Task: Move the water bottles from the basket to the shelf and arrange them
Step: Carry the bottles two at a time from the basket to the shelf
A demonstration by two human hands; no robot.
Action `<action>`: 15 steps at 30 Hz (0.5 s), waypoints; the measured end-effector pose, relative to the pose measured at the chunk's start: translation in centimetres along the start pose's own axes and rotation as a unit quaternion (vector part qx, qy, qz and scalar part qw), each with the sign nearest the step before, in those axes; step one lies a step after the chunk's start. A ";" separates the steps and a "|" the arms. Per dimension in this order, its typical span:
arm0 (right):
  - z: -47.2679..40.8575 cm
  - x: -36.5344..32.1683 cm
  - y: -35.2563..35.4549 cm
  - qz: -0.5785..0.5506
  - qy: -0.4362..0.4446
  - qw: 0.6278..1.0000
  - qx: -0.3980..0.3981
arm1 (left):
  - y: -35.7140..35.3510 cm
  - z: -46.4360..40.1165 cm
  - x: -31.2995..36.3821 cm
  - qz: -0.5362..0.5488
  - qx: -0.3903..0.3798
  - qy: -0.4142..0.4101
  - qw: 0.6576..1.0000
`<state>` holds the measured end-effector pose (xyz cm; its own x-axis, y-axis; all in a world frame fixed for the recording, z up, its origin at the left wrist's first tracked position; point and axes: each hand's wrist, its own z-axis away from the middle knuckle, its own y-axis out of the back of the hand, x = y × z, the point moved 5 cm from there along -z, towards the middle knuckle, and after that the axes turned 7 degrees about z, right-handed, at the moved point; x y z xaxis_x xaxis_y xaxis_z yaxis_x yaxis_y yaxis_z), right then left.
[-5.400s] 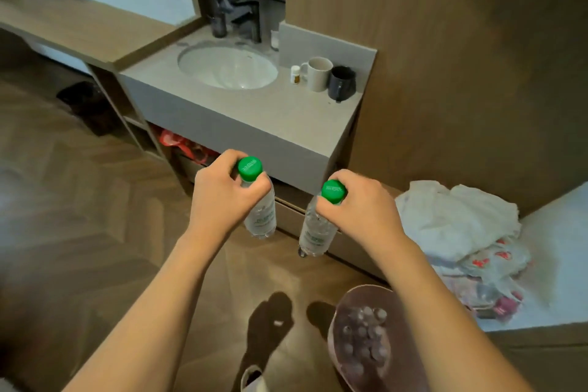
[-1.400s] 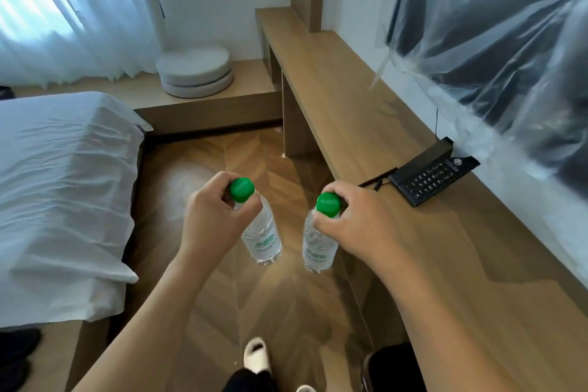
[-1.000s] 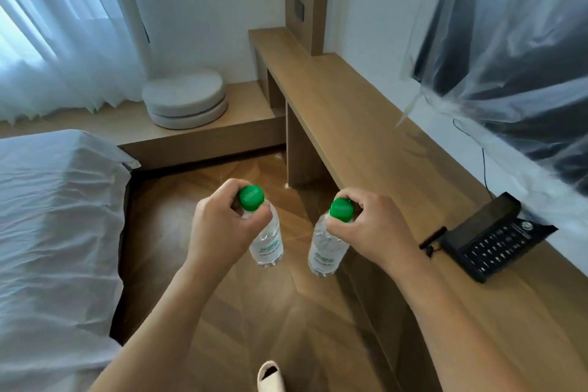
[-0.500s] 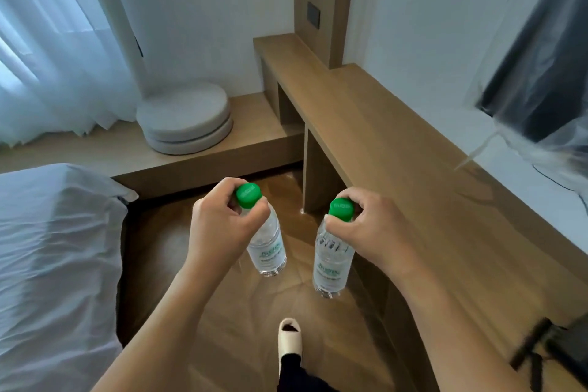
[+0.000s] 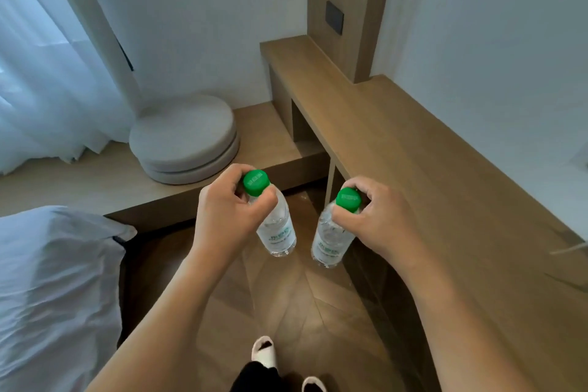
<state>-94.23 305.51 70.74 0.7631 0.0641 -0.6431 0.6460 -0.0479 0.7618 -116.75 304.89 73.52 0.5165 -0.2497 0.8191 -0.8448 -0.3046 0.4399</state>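
While both bottles hang over floor, left hand (image 5: pixel 229 216) pinches one (image 5: pixel 275 229) by the neck, right hand (image 5: pixel 378 219) the other (image 5: pixel 331 242) (caps green); slip risk before shelf (image 5: pixel 413 153) edge.

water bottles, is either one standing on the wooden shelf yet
No, each hand holds a bottle by its neck above the floor, beside the shelf.
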 end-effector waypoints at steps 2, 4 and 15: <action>-3.4 0.2 -0.9 -0.001 -0.018 1.000 -0.005 | -0.9 -3.5 -1.8 0.001 -0.017 -0.004 1.000; -6.9 0.5 -1.9 -0.012 -0.041 0.999 0.000 | -1.9 -7.1 -3.7 0.005 -0.035 -0.004 0.999; -22.7 1.6 -2.9 -0.040 -0.176 0.980 0.089 | -8.6 -27.8 -9.7 0.059 -0.153 -0.076 0.983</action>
<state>-95.32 328.42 69.27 0.6481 -0.2707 -0.7118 0.6735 -0.2325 0.7016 -118.44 335.52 72.03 0.4076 -0.4091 0.8164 -0.8904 0.0202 0.4547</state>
